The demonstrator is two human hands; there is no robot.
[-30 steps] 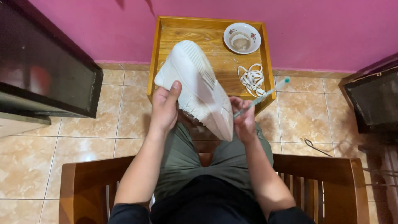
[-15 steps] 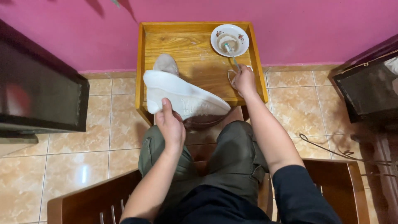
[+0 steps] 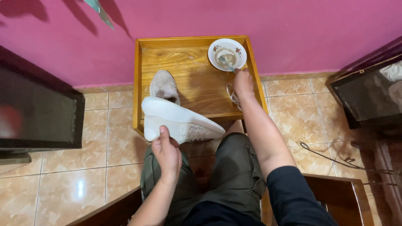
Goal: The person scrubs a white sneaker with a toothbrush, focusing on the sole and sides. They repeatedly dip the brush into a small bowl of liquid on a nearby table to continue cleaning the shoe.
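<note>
Right now you are in the reloading part of a shoe-cleaning pass, judging by how things lie. Your left hand (image 3: 166, 151) is closed around the white shoe (image 3: 180, 120), thumb up on the edge of the sole, holding it on its side with the pale sole turned up, just over the near edge of the wooden desk (image 3: 197, 90) and above your knees. Your right hand (image 3: 243, 83) is stretched out to the far right corner of the desk, fingers pinched on the handle of a small brush (image 3: 227, 63), seemingly a toothbrush, whose head sits in the patterned bowl (image 3: 227, 54). What the bowl holds looks murky; you cannot tell more than that.

The second shoe (image 3: 164, 86), a greyer one, lies on the desk just behind the one you hold, partly hidden by it. A white lace (image 3: 231, 95) shows under your right wrist.

The next move, as it looks, calls for lifting the brush out without tipping the shallow bowl, which stands near the desk's raised rim, then bringing the bristles back across to the sole. Keep the left hand's grip firm and the sole tilted towards you, so the brush meets it squarely and drips fall on the desk, not on your trousers (image 3: 234, 175).
</note>
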